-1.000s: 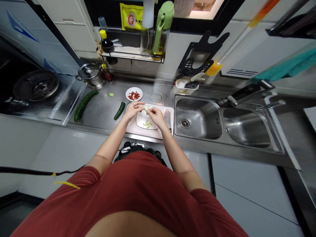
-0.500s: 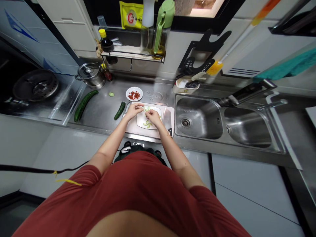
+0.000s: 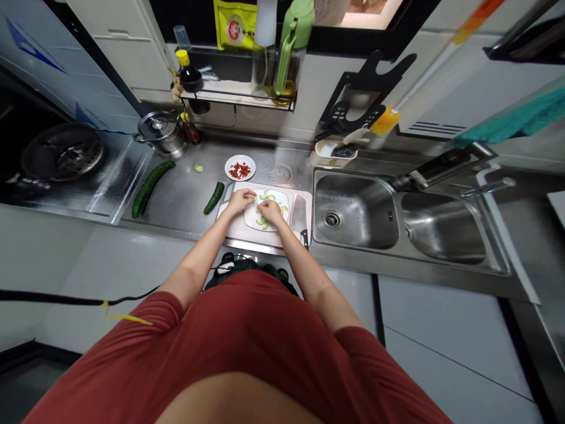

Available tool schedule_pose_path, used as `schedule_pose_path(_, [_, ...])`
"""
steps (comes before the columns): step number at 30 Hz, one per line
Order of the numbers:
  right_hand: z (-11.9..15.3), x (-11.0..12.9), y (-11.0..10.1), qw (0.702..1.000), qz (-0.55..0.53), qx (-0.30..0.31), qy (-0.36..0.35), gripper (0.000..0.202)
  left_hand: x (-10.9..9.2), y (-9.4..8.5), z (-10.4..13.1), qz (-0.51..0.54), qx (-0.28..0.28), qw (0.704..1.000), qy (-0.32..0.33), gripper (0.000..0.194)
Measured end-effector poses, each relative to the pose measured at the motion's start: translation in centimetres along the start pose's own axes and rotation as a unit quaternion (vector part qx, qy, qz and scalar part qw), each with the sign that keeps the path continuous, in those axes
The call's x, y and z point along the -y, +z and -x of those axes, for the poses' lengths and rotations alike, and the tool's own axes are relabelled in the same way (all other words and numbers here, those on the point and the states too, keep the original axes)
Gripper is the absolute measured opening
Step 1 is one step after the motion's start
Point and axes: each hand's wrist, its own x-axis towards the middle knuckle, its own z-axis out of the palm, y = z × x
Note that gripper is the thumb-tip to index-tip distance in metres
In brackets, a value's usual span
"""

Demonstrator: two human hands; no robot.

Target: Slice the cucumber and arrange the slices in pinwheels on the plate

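Observation:
A white square plate lies on the pale cutting board, with thin green-edged cucumber slices fanned out on it in curved groups. Over the plate's left edge, my left hand pinches a small pale cucumber slice between its fingertips. My right hand reaches in from the other side, fingers closed at the same slice; the exact contact is too small to make out. On the board's right side lies a broad kitchen knife with a black handle. A cut cucumber piece rests left of the board.
Behind the board is a white dish of chopped red pieces. Farther left lie a whole cucumber, a cucumber end and a lidded steel pot. A double sink borders the board's right. A bottle shelf hangs above.
My left hand has come down and closed its fingers near the plate's left side. My right hand has shifted slightly left and down, bringing the fingertips of both together.

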Motion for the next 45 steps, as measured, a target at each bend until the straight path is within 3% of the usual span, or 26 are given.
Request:
schedule_pose_path(9, [-0.9,-1.1,1.5,0.997,0.069,0.027,0.027,0.020,1.0,0.6,0.2,-0.090,-0.007,0.996,0.002,0.028])
schedule_pose_path(18, [-0.4,0.2,1.2,0.987,0.157,0.026,0.011,0.021,2.5,0.6,-0.2,-0.164,-0.013,0.986,0.032,0.030])
schedule_pose_path(29, [0.7,1.8,0.7,0.970,0.240,0.026,0.007,0.023,2.2,1.1,0.4,-0.324,-0.026,0.942,0.083,0.028])
schedule_pose_path(35, [2.1,1.5,0.4,0.966,0.253,0.006,-0.045,0.030,2.7,0.3,0.8,-0.339,-0.041,0.935,0.098,0.028])
schedule_pose_path(39, [2.6,1.6,0.6,0.954,0.285,0.027,-0.087,0.032,2.7,0.1,0.7,-0.350,-0.021,0.930,0.110,0.025])
schedule_pose_path(45, [2.7,1.5,1.2,0.951,0.298,0.043,-0.076,0.032,2.7,0.3,0.5,-0.348,-0.018,0.932,0.096,0.025])
